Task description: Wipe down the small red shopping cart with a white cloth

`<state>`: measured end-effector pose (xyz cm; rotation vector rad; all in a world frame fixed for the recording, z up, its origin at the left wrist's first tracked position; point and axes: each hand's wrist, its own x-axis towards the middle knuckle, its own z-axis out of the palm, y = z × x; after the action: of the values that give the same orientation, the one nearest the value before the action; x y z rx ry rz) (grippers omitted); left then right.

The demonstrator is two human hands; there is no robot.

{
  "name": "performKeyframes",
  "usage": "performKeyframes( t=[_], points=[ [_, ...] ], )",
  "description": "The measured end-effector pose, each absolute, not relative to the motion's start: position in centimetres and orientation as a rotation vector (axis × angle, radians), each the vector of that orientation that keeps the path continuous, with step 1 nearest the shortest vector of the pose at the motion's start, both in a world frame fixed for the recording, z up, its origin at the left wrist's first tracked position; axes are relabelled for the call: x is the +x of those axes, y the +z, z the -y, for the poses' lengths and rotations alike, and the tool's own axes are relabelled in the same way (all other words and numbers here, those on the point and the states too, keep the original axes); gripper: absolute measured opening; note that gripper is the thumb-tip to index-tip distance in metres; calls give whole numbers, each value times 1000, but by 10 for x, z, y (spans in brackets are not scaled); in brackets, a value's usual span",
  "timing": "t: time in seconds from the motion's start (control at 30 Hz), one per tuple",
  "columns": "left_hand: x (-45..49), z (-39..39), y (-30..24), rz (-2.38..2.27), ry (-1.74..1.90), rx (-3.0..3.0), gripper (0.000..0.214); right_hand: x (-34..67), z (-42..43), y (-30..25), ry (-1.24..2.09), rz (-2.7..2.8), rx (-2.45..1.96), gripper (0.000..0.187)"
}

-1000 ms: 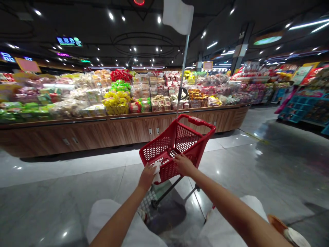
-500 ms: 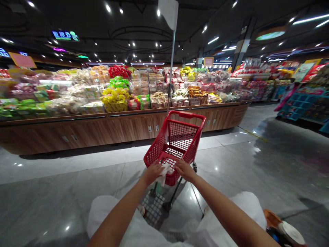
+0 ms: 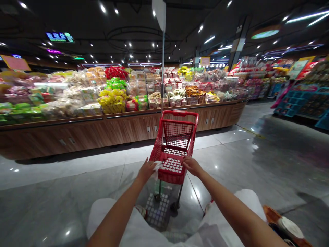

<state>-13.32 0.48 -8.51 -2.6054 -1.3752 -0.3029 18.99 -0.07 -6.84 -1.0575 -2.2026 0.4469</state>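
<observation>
A small red shopping cart (image 3: pixel 177 137) stands on the glossy floor straight ahead of me, its basket bare inside. My left hand (image 3: pixel 146 169) grips the near left corner of the basket rim and has a white crumpled paper (image 3: pixel 156 167) pinched in its fingers. My right hand (image 3: pixel 192 165) is closed over the near right corner of the rim. A thin metal pole (image 3: pixel 162 68) rises from the cart's far left side with a white flag (image 3: pixel 159 12) at its top. My white trousers show at the bottom edge.
A long wooden display counter (image 3: pixel 102 128) piled with packaged snacks runs across ahead. More shelves (image 3: pixel 257 80) and blue crates (image 3: pixel 295 103) stand at the right. Grey tiled floor (image 3: pixel 269 154) spreads to the right. A bag (image 3: pixel 285 224) hangs by my right hip.
The cart has swung from angled right to pointing straight ahead and shifted left. Both hands stayed on its near rim, the left keeping the paper.
</observation>
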Motion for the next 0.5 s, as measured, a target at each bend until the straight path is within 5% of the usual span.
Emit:
performKeyframes(
  t=[0.2, 0.5],
  points=[
    [-69, 15, -98, 1706, -574, -2563, 33, 157, 12, -4, 24, 2126, -1209, 5],
    [-17, 34, -95, 1963, -605, -2517, 38, 113, 46, 127, -384, 2091, -915, 16]
  ],
)
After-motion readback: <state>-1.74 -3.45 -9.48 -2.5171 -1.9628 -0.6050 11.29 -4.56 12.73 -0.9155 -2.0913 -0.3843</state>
